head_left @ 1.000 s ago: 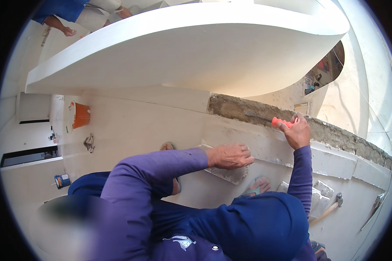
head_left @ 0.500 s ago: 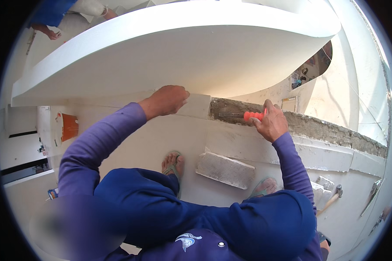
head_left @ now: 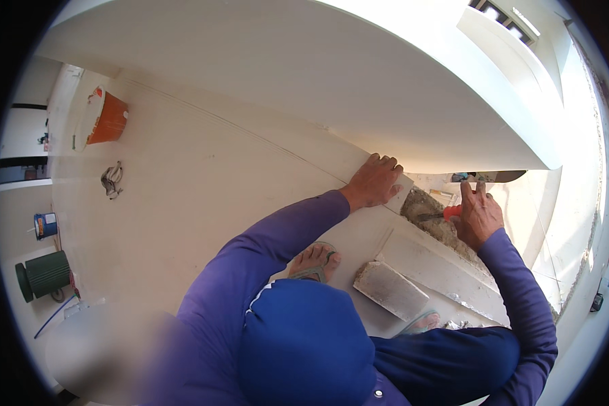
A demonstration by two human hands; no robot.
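Observation:
My right hand (head_left: 479,216) is closed round the red handle of a hand tool (head_left: 451,213). Its dark, slim metal end lies low over the strip of rough grey mortar (head_left: 446,233); the tip's shape is hard to make out. At the strip's left end my left hand (head_left: 373,183) rests on the pale tile edge, fingers bent and apart, with nothing seen in it. A loose slab piece (head_left: 391,291) with mortar-covered edges lies between my sandalled feet, on the near side of the strip.
A large white curved panel (head_left: 304,81) overhangs the work from the far side. Leftward stand an orange bucket (head_left: 108,118), a blue can (head_left: 45,226) and a dark green ribbed container (head_left: 44,275). A crumpled grey item (head_left: 111,181) lies on the floor.
My view has turned and shifted left. My left hand has come down from above onto the tile at the mortar's end. My right hand keeps the tool over the strip.

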